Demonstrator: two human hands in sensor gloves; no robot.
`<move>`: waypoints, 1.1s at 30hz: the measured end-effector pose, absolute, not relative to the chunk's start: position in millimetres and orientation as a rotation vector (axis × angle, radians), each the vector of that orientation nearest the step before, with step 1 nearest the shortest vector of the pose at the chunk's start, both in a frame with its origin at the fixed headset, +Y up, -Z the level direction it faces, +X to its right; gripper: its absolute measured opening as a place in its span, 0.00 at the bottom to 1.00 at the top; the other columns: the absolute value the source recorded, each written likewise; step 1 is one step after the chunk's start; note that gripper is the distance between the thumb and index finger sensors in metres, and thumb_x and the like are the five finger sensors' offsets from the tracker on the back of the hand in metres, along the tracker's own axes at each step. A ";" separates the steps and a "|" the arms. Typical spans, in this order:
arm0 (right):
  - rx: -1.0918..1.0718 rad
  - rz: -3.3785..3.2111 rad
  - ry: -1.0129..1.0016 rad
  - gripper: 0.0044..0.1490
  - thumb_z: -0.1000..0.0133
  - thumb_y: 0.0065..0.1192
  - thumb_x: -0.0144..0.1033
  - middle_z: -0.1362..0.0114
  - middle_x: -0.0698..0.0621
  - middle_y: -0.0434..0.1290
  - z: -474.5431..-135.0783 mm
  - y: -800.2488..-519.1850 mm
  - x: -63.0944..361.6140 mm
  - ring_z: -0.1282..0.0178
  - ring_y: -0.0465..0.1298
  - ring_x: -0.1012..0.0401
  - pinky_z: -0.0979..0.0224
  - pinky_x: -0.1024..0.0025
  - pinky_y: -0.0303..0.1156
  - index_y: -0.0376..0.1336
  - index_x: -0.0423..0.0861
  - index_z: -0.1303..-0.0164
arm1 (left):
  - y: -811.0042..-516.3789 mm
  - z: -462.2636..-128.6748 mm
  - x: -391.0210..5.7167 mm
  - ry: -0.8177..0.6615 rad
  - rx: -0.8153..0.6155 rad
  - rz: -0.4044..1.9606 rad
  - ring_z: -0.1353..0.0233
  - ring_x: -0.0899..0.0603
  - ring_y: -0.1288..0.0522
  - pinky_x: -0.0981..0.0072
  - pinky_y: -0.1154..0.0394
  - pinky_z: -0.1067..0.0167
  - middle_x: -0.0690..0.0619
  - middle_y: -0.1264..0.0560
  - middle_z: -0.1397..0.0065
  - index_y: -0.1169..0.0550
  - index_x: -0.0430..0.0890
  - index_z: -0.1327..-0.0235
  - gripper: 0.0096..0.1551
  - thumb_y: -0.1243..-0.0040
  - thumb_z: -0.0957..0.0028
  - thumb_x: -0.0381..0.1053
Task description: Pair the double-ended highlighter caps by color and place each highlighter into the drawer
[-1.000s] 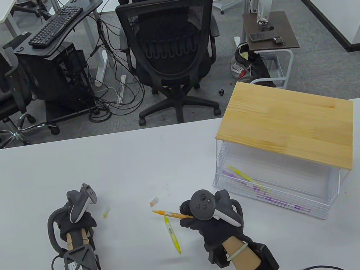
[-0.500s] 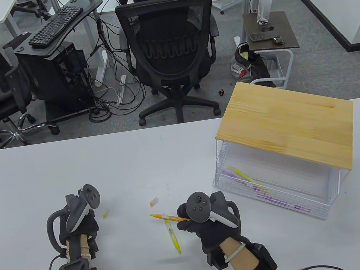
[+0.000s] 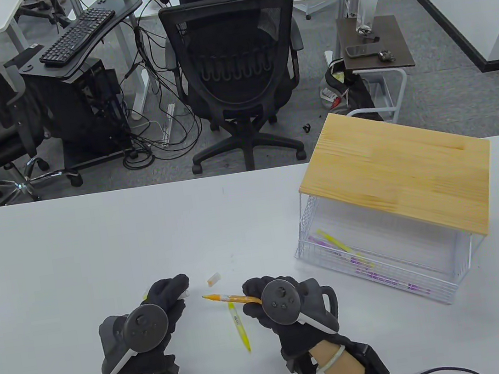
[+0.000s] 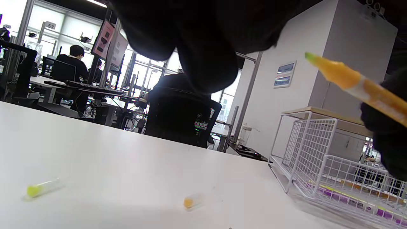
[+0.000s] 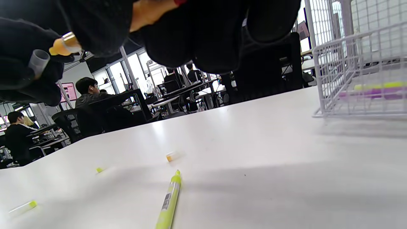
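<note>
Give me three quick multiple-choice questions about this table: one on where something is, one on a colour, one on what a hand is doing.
1. Where does the yellow highlighter lie?
A. In the wire drawer
B. On the table between the hands
C. On the wooden top

2. What colour is the highlighter held by the right hand?
A. Orange
B. Purple
C. Green

3. What is the right hand doing?
A. Lying flat
B. Gripping a highlighter
C. Pulling the drawer

Answers: 1 B, it lies on the white table; 2 A, the orange highlighter sticks out leftward; 3 B, its fingers curl round the barrel.
</note>
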State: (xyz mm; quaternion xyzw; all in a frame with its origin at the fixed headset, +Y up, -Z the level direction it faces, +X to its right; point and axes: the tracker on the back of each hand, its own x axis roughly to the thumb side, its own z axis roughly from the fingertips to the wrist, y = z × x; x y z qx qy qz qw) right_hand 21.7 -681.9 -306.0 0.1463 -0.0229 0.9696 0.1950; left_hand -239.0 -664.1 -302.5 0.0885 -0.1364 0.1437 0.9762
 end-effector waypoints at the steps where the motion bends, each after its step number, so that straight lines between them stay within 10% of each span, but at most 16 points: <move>1: 0.407 2.721 -0.089 0.30 0.38 0.61 0.53 0.31 0.58 0.71 -304.1 -680.5 21.2 0.31 0.74 0.53 0.17 0.42 0.61 0.57 0.60 0.27 | -664.3 -302.1 -236.8 -0.279 0.175 0.276 0.38 0.56 0.16 0.55 0.25 0.29 0.53 0.27 0.27 0.26 0.55 0.31 0.28 0.40 0.48 0.45; 33: 0.448 2.728 -0.064 0.28 0.35 0.47 0.54 0.25 0.63 0.65 -306.2 -683.8 24.3 0.23 0.69 0.57 0.10 0.42 0.54 0.51 0.64 0.23 | -666.4 -301.7 -218.1 -0.457 0.125 0.372 0.46 0.58 0.13 0.58 0.22 0.31 0.53 0.19 0.35 0.21 0.52 0.37 0.26 0.36 0.52 0.47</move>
